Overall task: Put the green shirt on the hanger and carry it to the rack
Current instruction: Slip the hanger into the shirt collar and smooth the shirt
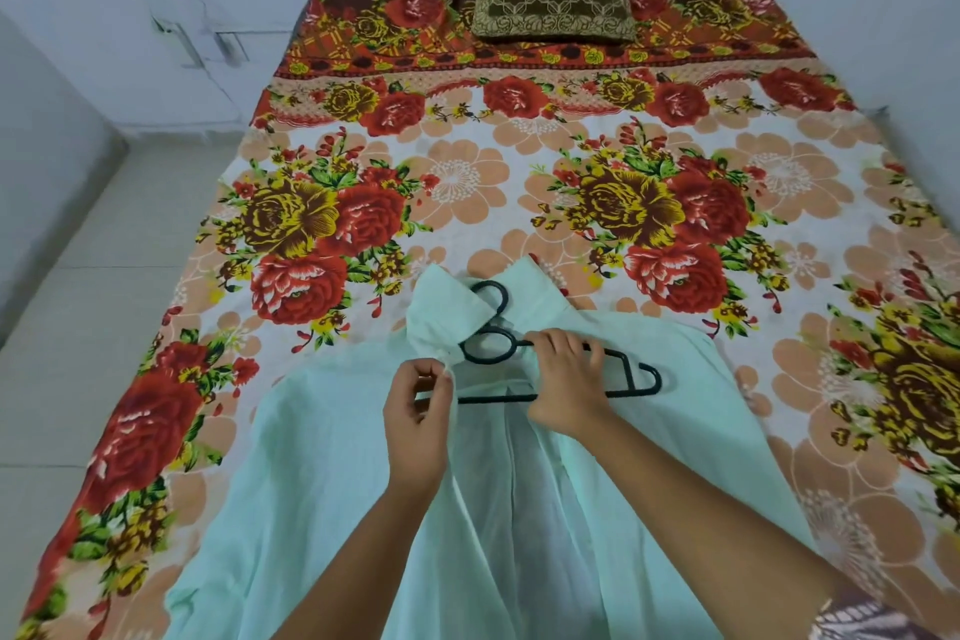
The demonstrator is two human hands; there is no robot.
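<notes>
While the green shirt (pixel 332 473) lies open on the flowery bed sheet (pixel 467 182), my left hand (pixel 418 424) pinches its front edge by the collar. My right hand (pixel 563 382) curls around the black hanger (pixel 631 379), which sits inside the shirt just past my fingertips. No shoulder is on yet. Carrying it to the rack comes later.

The pale green shirt (pixel 332 473) lies spread open, collar away from the person; the dark hanger (pixel 631 374) rests inside it, hook at the collar.
</notes>
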